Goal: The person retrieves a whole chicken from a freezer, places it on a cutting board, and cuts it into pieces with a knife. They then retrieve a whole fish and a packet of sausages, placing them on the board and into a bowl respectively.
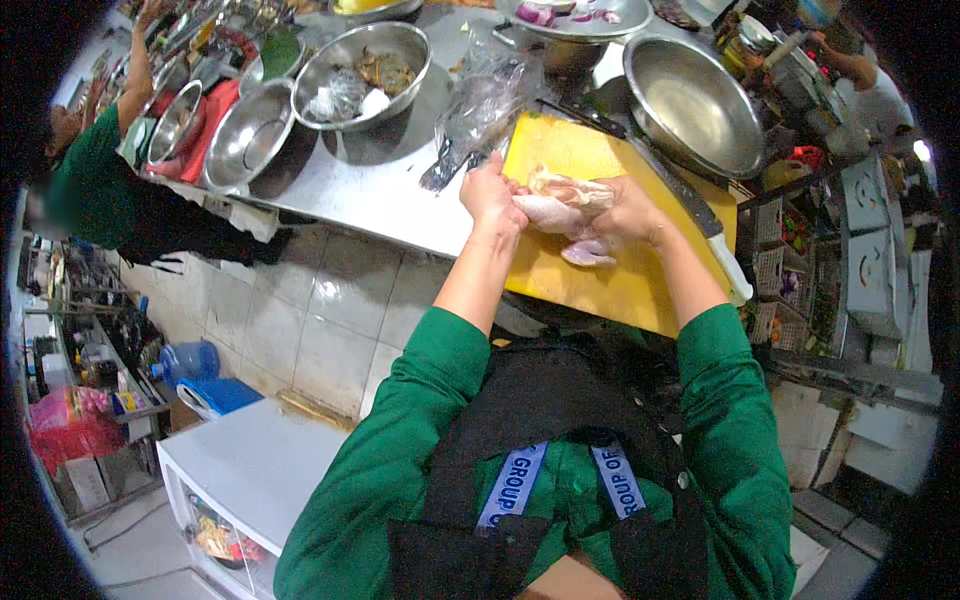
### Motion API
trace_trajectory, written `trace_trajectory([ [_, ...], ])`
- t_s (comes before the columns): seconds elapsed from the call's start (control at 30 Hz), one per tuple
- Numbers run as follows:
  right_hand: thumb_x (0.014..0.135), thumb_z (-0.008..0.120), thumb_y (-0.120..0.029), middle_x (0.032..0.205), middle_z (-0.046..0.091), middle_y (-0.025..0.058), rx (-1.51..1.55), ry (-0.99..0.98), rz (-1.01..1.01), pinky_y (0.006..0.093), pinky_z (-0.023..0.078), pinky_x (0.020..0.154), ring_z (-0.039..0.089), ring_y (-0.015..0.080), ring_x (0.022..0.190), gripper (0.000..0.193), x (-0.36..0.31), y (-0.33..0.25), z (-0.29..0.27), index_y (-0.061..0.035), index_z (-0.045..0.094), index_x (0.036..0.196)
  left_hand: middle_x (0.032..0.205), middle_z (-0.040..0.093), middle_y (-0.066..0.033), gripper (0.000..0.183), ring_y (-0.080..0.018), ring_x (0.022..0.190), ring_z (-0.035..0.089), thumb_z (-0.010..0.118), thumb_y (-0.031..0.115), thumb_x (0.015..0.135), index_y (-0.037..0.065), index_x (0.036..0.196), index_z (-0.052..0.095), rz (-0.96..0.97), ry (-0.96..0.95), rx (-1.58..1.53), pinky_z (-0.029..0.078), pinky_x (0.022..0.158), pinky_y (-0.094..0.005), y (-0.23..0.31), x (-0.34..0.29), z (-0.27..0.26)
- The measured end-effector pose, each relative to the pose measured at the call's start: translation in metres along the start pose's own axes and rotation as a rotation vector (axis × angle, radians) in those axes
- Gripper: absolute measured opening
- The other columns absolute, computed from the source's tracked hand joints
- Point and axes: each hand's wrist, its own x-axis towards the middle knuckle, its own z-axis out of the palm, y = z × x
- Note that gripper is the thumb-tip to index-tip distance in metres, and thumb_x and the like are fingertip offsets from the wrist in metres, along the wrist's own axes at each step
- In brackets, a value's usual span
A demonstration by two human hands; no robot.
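Left hand (492, 200) and right hand (628, 212) clamped on pale, raw, skin-on poultry (550, 213).
The poultry is over the rectangular yellow cutting board (640, 285); a white-handled, long-bladed knife (692, 203) lies along the board's right side. Beyond, a crumpled clear plastic bag (485, 105) and round silver metal bowls (335, 55) occupy the metal bench (340, 190).

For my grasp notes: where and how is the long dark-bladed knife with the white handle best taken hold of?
Probably by its white handle, the right hand, once free, coming from the near right: the handle lies along the right edge of the yellow cutting board, butt nearest, dark blade pointing away.
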Motion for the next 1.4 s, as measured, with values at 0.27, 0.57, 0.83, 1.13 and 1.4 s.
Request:
trace_trajectory([
  [0.27,0.075,0.074,-0.020,0.108,0.066,0.0099,-0.181,0.154,-0.033,0.0328,0.049,0.085,0.062,0.0179,0.093,0.046,-0.023,-0.010,-0.083,0.0026,0.060,0.113,0.065,0.049,-0.0046,0.030,-0.0168,0.048,0.046,0.065,0.026,0.090,0.005,0.093,0.043,0.309,-0.194,0.485,0.040,0.042,-0.0329,-0.023,0.007,0.059],
  [0.57,0.090,0.058,-0.029,0.117,0.050,0.0188,-1.127,0.636,0.417,0.0530,0.046,0.085,0.051,0.0393,0.110,0.048,-0.129,0.108,-0.074,-0.0122,0.042,0.132,0.098,0.064,-0.0205,0.039,-0.0392,0.095,0.062,0.057,0.038,0.089,0.002,0.102,0.064,1.005,-0.541,2.080,0.046,0.083,-0.0515,-0.025,0.025,0.062],
  [0.83,0.095,0.049,-0.027,0.097,0.060,0.0257,-0.880,0.805,0.400,0.0504,0.050,0.064,0.061,0.0457,0.081,0.030,-0.186,0.089,-0.012,-0.0017,0.047,0.111,0.090,0.066,-0.0222,0.047,-0.0365,0.085,0.064,0.040,0.041,0.097,-0.001,0.100,0.062,0.554,-1.017,2.383,0.048,0.074,-0.0457,0.006,0.018,0.058],
  [1.13,0.096,0.048,-0.032,0.078,0.062,0.0304,-0.581,0.575,0.187,0.0565,0.047,0.065,0.060,0.0503,0.074,0.035,-0.169,0.028,0.049,0.0033,0.047,0.098,0.086,0.066,-0.0192,0.042,-0.0291,0.078,0.061,0.045,0.036,0.098,-0.003,0.097,0.062,0.347,-0.914,2.305,0.046,0.070,-0.0400,0.016,0.023,0.038],
  [1.4,0.097,0.046,-0.035,0.088,0.062,0.0301,-0.506,0.152,0.319,0.0521,0.046,0.074,0.059,0.0478,0.084,0.037,-0.181,0.021,-0.002,0.0022,0.048,0.100,0.102,0.065,-0.0234,0.038,-0.0372,0.096,0.062,0.050,0.034,0.095,-0.001,0.104,0.063,0.361,-0.931,2.462,0.047,0.082,-0.0433,0.028,0.034,0.041],
])
